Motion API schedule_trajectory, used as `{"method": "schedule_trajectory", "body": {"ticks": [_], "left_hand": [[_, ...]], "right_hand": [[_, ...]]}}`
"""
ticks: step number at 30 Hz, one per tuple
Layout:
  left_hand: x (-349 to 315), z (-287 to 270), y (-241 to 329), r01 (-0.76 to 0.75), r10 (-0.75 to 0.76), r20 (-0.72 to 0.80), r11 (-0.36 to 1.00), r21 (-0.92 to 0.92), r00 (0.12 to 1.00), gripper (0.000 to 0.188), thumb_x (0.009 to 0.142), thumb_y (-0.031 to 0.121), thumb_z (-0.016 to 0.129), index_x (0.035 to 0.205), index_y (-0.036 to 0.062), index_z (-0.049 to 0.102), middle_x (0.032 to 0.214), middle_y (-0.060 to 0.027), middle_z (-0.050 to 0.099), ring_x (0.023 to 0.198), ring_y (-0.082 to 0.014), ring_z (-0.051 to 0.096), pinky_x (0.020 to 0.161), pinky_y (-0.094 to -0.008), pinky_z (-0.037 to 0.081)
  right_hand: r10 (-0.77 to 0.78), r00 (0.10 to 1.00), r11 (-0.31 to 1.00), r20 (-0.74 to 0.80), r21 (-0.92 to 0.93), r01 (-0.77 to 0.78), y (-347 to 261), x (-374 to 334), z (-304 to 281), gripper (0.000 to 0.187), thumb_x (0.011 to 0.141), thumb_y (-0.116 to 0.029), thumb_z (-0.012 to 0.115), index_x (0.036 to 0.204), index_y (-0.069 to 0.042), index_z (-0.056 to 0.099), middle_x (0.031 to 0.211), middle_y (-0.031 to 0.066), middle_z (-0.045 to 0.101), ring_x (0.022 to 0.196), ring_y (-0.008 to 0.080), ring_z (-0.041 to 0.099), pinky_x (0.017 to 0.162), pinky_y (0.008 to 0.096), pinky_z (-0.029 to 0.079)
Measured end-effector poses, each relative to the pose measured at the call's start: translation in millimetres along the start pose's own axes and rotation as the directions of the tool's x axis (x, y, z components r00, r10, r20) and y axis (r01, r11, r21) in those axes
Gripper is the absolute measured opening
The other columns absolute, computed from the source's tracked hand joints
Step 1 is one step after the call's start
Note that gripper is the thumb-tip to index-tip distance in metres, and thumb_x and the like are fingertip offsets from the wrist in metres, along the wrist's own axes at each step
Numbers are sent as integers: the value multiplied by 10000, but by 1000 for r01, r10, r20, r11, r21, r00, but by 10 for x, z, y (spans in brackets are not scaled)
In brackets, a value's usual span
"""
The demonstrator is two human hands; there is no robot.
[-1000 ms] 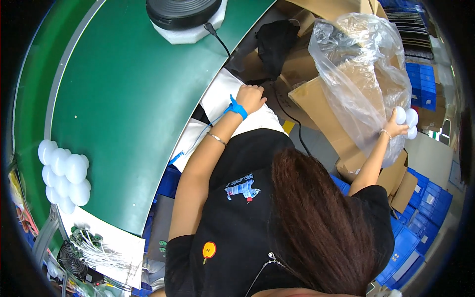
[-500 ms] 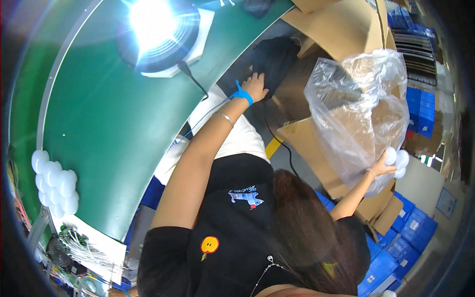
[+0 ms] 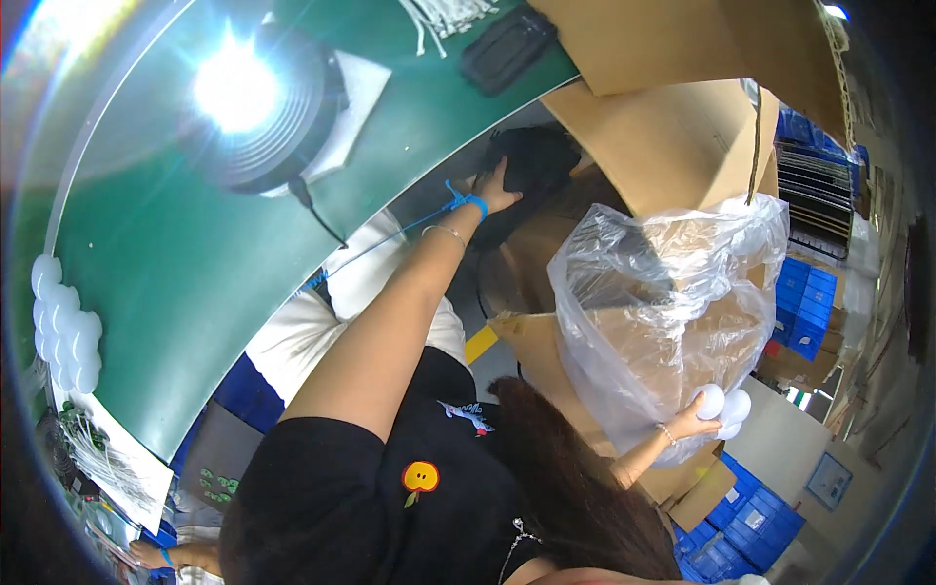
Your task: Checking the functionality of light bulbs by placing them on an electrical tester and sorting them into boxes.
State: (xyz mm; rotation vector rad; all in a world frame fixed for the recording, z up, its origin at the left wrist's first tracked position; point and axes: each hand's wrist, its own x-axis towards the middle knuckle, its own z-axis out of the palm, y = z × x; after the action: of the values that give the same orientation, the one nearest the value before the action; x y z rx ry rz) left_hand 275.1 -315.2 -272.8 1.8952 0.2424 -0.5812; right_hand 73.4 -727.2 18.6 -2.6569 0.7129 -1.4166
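Observation:
My right hand [image 3: 690, 421] is closed around a small cluster of white rounded plastic domes [image 3: 733, 409], beside the lower part of a clear plastic bag [image 3: 634, 361]. The bag lines an open cardboard box [image 3: 673, 136]. My left hand [image 3: 499, 191], with a blue wrist strap [image 3: 466, 202] and cord, reaches down past the table edge. Its fingers are apart, next to a black, cloth-like thing [image 3: 536, 156]; whether they touch it I cannot tell. More white domes [image 3: 66, 327] lie clustered at the green table's [image 3: 224, 292] left edge.
A brightly lit round lamp [image 3: 263, 117] with a cable stands on the table. Behind it are a black tray [image 3: 507, 49] and white strips [image 3: 444, 15]. Blue bins [image 3: 746, 507] are stacked at right. Another person's hand [image 3: 151, 556] shows at lower left.
The whole view has shifted, so the table sits further left and the box lower. My right hand still holds the domes; my left hand stays by the black thing, its fingers now pointing more upward.

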Motion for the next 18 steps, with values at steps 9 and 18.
{"method": "schedule_trajectory", "body": {"ticks": [9, 18], "left_hand": [[53, 300, -227, -36, 42, 176, 999, -41, 984, 981, 760, 392, 694, 1488, 112, 100, 1450, -228, 313, 1337, -376, 313, 1107, -400, 271], [-613, -128, -896, -177, 175, -30, 982, -73, 984, 668, 839, 379, 620, 1351, 0, 418, 1347, -258, 443, 1253, -372, 434, 1053, -387, 341]], "right_hand": [[-50, 996, 997, 69, -52, 54, 12, -49, -8, 739, 707, -342, 771, 1196, 92, 427, 1168, 267, 437, 1118, 414, 416, 983, 517, 315], [-40, 998, 995, 39, -92, 43, 23, -17, 30, 747, 700, -378, 776, 1160, 99, 433, 1162, 279, 429, 1104, 433, 416, 966, 518, 324]]}}
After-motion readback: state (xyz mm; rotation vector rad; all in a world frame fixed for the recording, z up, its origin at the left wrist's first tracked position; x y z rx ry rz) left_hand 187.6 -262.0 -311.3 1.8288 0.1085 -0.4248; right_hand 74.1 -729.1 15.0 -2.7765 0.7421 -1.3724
